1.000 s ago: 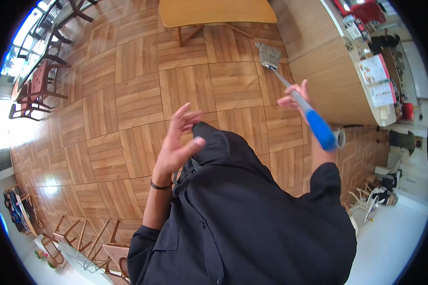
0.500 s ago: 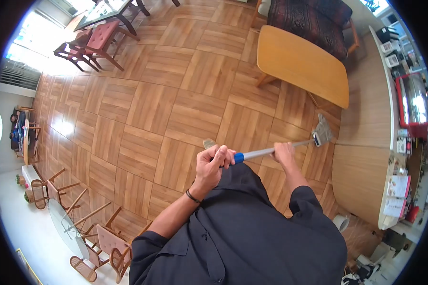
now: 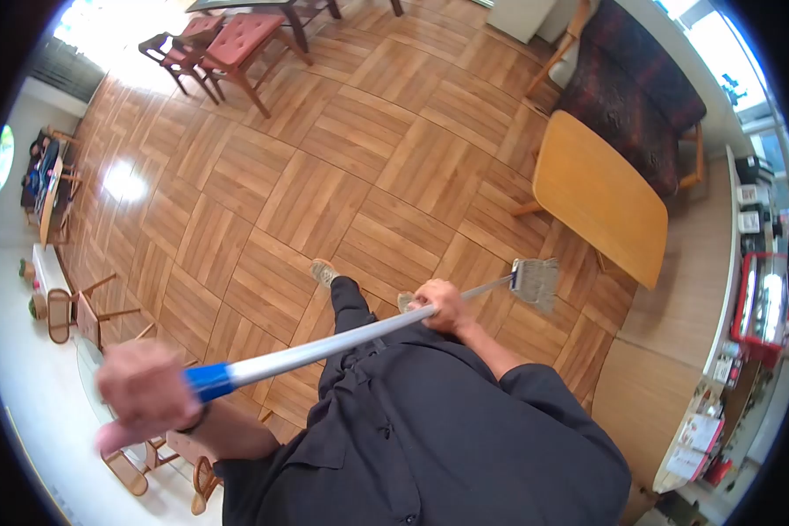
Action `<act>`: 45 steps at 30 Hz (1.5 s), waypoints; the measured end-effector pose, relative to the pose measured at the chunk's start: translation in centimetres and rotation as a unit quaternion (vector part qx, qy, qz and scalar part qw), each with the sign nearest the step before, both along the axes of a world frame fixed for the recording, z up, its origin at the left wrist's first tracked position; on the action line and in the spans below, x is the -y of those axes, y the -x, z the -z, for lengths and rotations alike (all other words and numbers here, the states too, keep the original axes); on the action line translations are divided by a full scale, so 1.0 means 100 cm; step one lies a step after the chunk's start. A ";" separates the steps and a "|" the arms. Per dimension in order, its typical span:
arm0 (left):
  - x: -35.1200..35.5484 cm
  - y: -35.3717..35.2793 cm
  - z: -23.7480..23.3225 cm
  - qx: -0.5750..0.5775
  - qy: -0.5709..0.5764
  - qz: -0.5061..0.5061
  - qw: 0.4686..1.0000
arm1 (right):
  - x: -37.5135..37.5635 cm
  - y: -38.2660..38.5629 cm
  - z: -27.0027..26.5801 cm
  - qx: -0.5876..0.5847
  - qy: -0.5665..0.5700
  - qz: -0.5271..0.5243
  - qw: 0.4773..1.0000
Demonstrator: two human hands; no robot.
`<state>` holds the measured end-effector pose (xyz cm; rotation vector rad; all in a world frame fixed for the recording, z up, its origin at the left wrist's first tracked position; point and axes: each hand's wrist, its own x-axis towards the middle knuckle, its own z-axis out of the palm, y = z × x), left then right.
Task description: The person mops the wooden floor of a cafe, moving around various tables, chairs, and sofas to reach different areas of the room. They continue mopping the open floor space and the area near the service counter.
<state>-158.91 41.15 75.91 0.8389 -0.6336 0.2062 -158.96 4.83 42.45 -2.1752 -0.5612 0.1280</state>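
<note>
A mop with a silver pole and a blue end grip stretches across the front of my body. My left hand, blurred by motion, is wrapped round the pole's blue end at the lower left. Farther down the pole, my right hand grips it in front of my waist. The grey string mop head is spread on the wood-patterned floor, short of the low wooden table. One of my shoes shows left of the pole; the other is partly hidden behind my right hand.
A low wooden table stands by a dark patterned sofa at the right. A counter bearing a red-framed case runs along the right. Pink-cushioned chairs stand at the upper left, with more chairs at the lower left.
My left hand has swung left and toward me with the pole's end. My right hand and the mop head have moved left, away from the counter. One foot has come forward.
</note>
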 end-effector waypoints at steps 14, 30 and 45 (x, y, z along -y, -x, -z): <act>-0.234 -0.172 0.049 -0.082 0.073 -0.084 0.990 | -0.202 -0.161 0.068 -0.267 0.167 -0.038 0.948; -0.442 -0.397 0.116 -0.270 0.018 -0.061 0.961 | -0.363 -0.343 0.105 -0.332 0.247 -0.010 0.910; -0.826 -0.608 -0.026 -0.121 -0.072 -0.160 0.977 | -0.784 -0.646 0.044 -0.273 0.241 -0.244 0.899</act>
